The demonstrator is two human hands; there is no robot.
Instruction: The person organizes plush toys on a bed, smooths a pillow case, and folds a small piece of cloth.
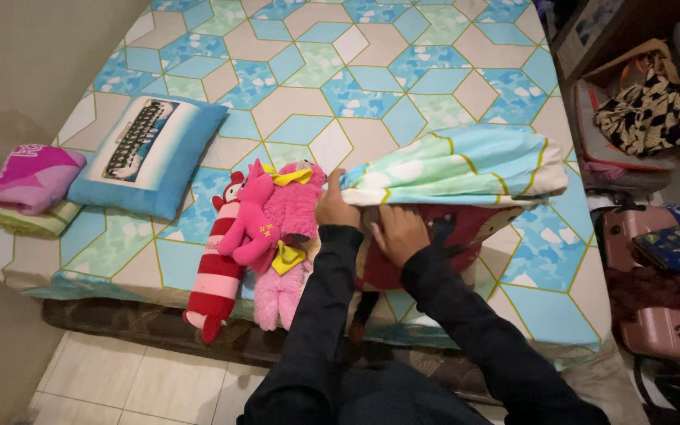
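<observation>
Left hand (334, 206) pinches the open edge of the pillowcase (466, 167), fingers closed on the cloth. Right hand (400, 232) lies flat, fingers spread, on the dark red pillow (442, 236) half under the case, at the near edge of the bed (403, 71). Risk: the pinch may slip and the case bunch up; the pillow could slide off; an elbow could knock the pink plush toy (277, 228).

Long dark sleeves, bare hands, dark clothing
</observation>
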